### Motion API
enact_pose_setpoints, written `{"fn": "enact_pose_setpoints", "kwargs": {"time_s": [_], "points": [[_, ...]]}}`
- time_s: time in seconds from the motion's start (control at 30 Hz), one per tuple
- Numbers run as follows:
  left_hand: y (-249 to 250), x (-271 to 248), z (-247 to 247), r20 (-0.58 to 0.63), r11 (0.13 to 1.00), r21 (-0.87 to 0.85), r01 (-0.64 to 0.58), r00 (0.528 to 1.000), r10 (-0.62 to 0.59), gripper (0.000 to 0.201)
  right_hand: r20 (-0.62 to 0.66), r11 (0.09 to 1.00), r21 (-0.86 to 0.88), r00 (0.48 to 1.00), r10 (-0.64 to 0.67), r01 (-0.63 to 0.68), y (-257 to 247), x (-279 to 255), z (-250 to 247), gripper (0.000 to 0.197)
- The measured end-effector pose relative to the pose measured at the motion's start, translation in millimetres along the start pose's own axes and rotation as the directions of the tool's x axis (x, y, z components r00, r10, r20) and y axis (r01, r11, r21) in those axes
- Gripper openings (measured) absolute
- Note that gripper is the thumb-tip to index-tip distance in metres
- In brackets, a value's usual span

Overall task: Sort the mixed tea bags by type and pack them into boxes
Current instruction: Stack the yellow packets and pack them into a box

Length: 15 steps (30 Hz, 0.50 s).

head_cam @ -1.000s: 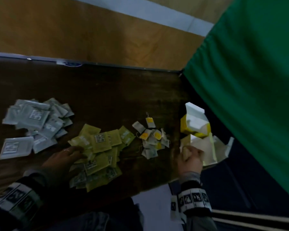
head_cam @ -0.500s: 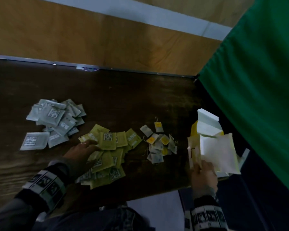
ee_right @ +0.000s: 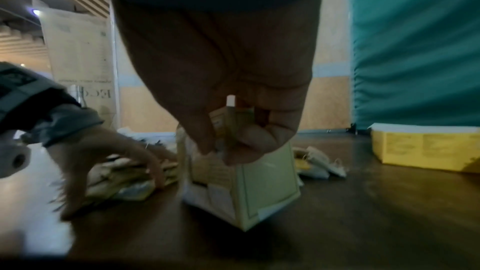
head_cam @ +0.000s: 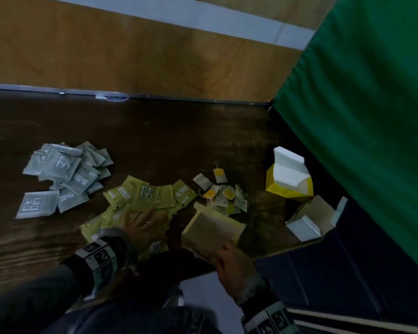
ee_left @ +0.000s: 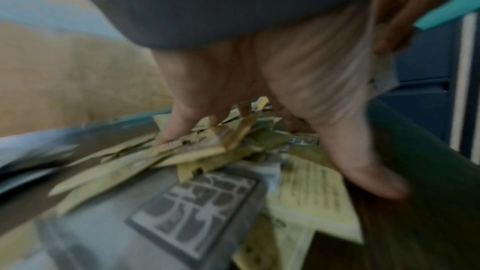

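Three heaps lie on the dark wooden table (head_cam: 155, 141): grey sachets (head_cam: 65, 174) at the left, yellow-green sachets (head_cam: 143, 196) in the middle, and small paper tea bags with yellow tags (head_cam: 222, 194) to their right. My left hand (head_cam: 143, 227) rests on the near part of the yellow-green heap with its fingers spread and arched over the sachets (ee_right: 124, 176). My right hand (head_cam: 229, 259) grips a pale green box (head_cam: 210, 230) by its near end. The box (ee_right: 265, 182) stands tilted on the table right beside the left hand (ee_right: 103, 151).
An open yellow box (head_cam: 287, 186) stands at the right of the table. Another open box (head_cam: 311, 218) lies at the right edge. A green curtain (head_cam: 360, 104) hangs close on the right, and a wooden wall panel (head_cam: 130, 56) runs behind the table.
My right hand has carried the pale green box from the table's right edge leftward to the yellow-green heap. My left hand has shifted right onto the near part of that heap.
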<state>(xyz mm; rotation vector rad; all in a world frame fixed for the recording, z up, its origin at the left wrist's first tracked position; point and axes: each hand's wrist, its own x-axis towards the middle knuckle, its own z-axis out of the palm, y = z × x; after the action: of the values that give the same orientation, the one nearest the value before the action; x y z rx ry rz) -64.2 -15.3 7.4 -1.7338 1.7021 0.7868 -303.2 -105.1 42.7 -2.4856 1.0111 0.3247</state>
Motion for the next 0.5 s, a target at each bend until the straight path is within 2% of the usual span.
{"fn": "enact_pose_setpoints", "kwargs": {"time_s": [0.13, 0.2, 0.23, 0.3, 0.43, 0.5], "points": [[-24, -12, 11, -0.069, 0.995, -0.093, 0.03, 0.997, -0.036, 0.081, -0.028, 0.997, 0.063, 0.998, 0.054, -0.052, -27, 4, 11, 0.039], [-36, -14, 14, -0.095, 0.993, -0.116, 0.019, 0.995, -0.03, 0.077, -0.032, 0.991, 0.116, 0.997, 0.064, -0.06, -39, 8, 9, 0.057], [-41, -13, 17, -0.095, 0.992, -0.122, 0.014, 0.995, -0.025, 0.076, -0.049, 0.987, 0.138, 0.995, 0.085, -0.078, -44, 9, 9, 0.056], [-50, -12, 23, -0.104, 0.985, -0.175, 0.01, 0.994, -0.029, 0.072, -0.144, 0.981, 0.159, 0.98, 0.137, -0.114, -50, 12, 9, 0.036], [-64, -21, 33, -0.213, 0.948, -0.313, -0.062, 0.977, -0.006, 0.065, -0.369, 0.971, 0.139, 0.899, 0.235, -0.196, -64, 12, 19, 0.032], [-77, -21, 36, -0.299, 0.929, -0.345, -0.137, 0.954, 0.03, 0.063, -0.485, 0.974, 0.168, 0.848, 0.215, -0.152, -74, 8, 27, 0.033]]}}
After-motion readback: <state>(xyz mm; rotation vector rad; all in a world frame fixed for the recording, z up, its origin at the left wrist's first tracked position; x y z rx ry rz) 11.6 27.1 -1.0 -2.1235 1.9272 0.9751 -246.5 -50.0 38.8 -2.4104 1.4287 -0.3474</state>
